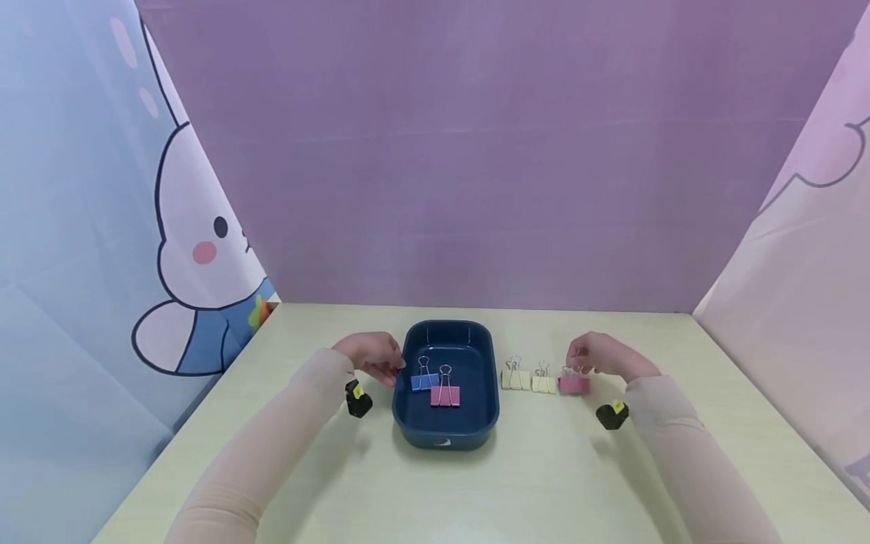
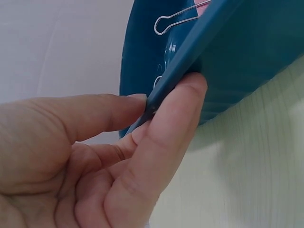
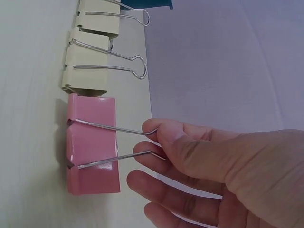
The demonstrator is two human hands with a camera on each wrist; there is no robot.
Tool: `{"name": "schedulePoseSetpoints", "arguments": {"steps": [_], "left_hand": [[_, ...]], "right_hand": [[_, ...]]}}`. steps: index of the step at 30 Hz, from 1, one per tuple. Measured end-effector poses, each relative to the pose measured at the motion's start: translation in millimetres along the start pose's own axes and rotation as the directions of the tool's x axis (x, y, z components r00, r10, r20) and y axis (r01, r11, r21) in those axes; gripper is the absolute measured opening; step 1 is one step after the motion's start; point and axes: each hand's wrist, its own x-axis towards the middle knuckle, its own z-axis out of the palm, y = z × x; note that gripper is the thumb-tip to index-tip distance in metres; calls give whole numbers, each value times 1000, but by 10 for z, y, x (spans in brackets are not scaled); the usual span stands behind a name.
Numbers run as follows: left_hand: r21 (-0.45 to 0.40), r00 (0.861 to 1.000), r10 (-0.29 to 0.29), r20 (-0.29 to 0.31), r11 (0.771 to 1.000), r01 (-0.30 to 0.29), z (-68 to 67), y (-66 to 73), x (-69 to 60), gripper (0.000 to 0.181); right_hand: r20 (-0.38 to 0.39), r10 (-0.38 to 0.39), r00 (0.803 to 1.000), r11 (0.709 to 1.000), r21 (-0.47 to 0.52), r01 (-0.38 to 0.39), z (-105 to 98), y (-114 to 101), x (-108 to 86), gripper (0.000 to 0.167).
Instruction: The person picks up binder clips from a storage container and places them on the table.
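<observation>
A dark blue tray (image 1: 445, 440) stands on the table, holding a blue binder clip (image 1: 424, 381) and a pink binder clip (image 1: 445, 397). My left hand (image 1: 376, 357) pinches the tray's left rim, thumb inside and fingers (image 2: 166, 123) outside. To the tray's right, two cream binder clips (image 1: 516, 379) (image 3: 90, 66) stand in a row with another pink binder clip (image 3: 94, 145) at its right end. My right hand (image 1: 601, 355) pinches this clip's wire handle between thumb and forefinger. The handle's tip is hidden behind the thumb.
A pale wooden table (image 1: 544, 483) lies under everything. Behind it hangs a purple cloth (image 1: 442, 166). Printed curtains close off both sides, the left one with a cartoon rabbit (image 1: 204, 219). A black wrist camera (image 1: 358, 399) sits at the left wrist, another (image 1: 612, 415) at the right.
</observation>
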Motion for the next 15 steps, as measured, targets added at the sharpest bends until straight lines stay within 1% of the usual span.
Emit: {"name": "schedulePoseSetpoints", "arguments": {"steps": [9, 15], "left_hand": [[-11, 1000, 2, 5, 1000, -2, -4, -4, -2, 20], [-4, 1000, 1, 0, 1000, -1, 2, -1, -10, 21]], "right_hand": [[9, 7, 1000, 1000, -10, -7, 30, 14, 8, 11], [1, 4, 1000, 1000, -16, -4, 48, 27, 9, 11]]}}
